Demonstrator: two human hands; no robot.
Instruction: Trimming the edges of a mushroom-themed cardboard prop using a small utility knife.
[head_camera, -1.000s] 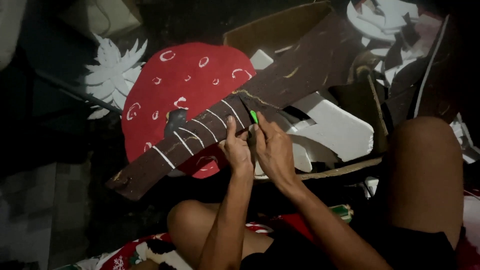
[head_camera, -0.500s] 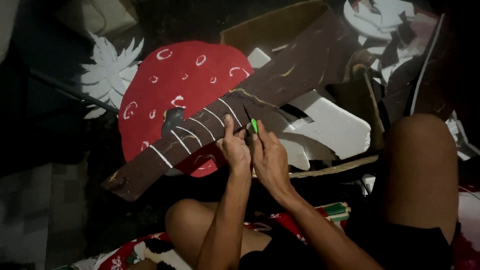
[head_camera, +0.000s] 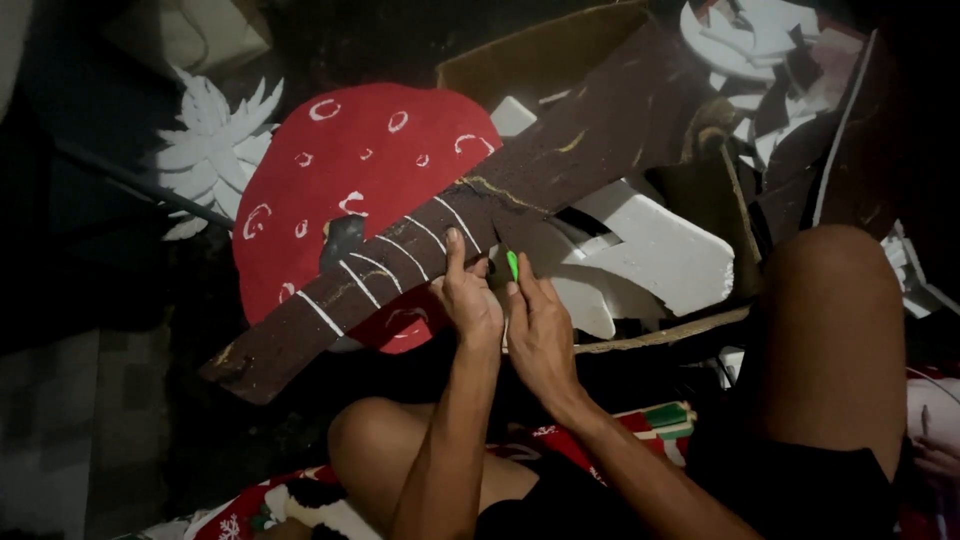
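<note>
Hands at work on a painted foam plank

The long dark-brown foam plank with white stripes (head_camera: 400, 270) lies over a red strawberry-shaped cutout (head_camera: 340, 170), partly cut by the look of it; the left hand (head_camera: 468, 300) presses down on its edge; just beside, the right hand (head_camera: 540, 335) is closed round a small green-tipped cutter (head_camera: 512, 264) at the plank's notch.

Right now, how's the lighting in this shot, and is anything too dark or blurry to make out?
Head view: dim light overall; the red cutout, brown board and both hands, left and right, read clearly; the left edge and corners sink into shadow; slight softness, no glare.
</note>
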